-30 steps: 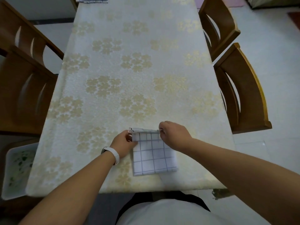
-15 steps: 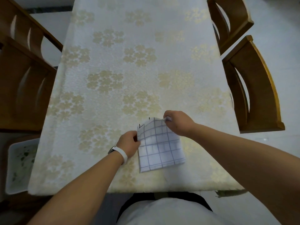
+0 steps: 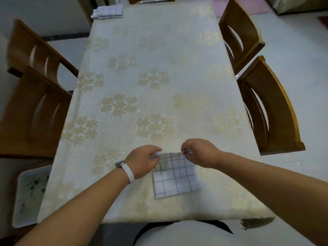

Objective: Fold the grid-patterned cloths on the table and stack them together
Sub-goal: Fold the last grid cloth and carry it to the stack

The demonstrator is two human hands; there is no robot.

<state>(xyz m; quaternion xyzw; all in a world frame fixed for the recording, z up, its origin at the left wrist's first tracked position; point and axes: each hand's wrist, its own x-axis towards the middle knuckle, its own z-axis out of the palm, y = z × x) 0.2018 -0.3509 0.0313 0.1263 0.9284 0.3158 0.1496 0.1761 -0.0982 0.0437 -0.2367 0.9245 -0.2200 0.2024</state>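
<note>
Cloth: folded grid square, sitting at the near edge of the table, just right of centre, right in front of the person. Its near part lies flat.
Left hand: knuckles up, fingers curled, thumb and fingertips clamped on the cloth's far left corner.
Right hand: same story on the other side, fingers curled tight, pinching the far right corner.
Far edge: pulled straight between the two hands; whether it is off the tabletop, I cannot tell.
Stack: more folded grid cloths, way off at the far left corner of the table, well apart from the hands.
Table: long, covered in a pale cloth with gold flower clusters.
Watch: white strap, on the left wrist.
Chairs: wooden, two on the left side, two on the right, another back just showing at the far end.
Tub: white, down on the floor at near left, just beside the table.
</note>
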